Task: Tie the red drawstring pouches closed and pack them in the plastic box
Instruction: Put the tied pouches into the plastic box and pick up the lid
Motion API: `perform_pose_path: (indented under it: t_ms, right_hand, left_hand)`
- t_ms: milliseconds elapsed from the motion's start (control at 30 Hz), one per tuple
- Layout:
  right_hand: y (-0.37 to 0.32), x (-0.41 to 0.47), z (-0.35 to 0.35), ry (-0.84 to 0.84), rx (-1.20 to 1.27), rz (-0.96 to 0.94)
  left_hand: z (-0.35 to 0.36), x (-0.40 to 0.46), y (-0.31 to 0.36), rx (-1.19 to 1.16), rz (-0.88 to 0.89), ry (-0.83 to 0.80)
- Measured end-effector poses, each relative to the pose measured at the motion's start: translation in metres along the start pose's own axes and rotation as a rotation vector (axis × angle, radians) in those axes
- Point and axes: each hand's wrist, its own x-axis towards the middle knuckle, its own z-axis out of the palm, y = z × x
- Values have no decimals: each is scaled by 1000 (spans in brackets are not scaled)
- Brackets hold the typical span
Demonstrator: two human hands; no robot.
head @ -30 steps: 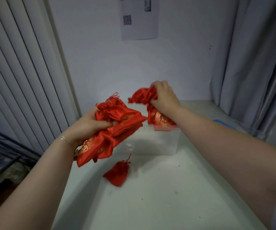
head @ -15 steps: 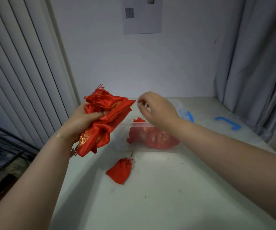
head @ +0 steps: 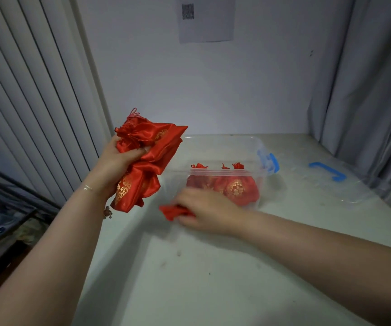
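Red satin pouches [head: 146, 158] fill the left hand [head: 116, 165], clenched around the bunch above the table's [head: 213, 290] left edge. The right hand [head: 207, 212] grasps one small pouch [head: 172, 211] on the tabletop, just before the clear plastic box [head: 248, 147], where more pouches [head: 234, 189] lie. Near the front much table stays free. A paper sheet [head: 206, 18] on the wall carries a code, too blurred for reading.

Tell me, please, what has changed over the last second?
The right hand let go of pouches, now in the plastic box, then came down and grasped the small pouch on the table. The left hand still holds its bundle of pouches aloft.
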Motion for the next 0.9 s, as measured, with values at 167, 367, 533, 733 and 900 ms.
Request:
perform_pose_path:
  t_ms: [167,367,533,733,900]
  right_hand:
    - [26,14,-82,365,43,206]
    - [88,3,-86,-39,32,669]
    - [71,-25,-77,144,-300,409]
    - [90,-61,-73,437,-416,160]
    - [94,-74,-72,603,-125,218]
  left_hand:
    - [19,8,8,-109,55,35]
    - [52,36,27,-66,178,30]
    - [89,71,44,315,437,-24]
    - [120,91,-2,926,395,-363]
    - [116,80,-14,1031,20,-717]
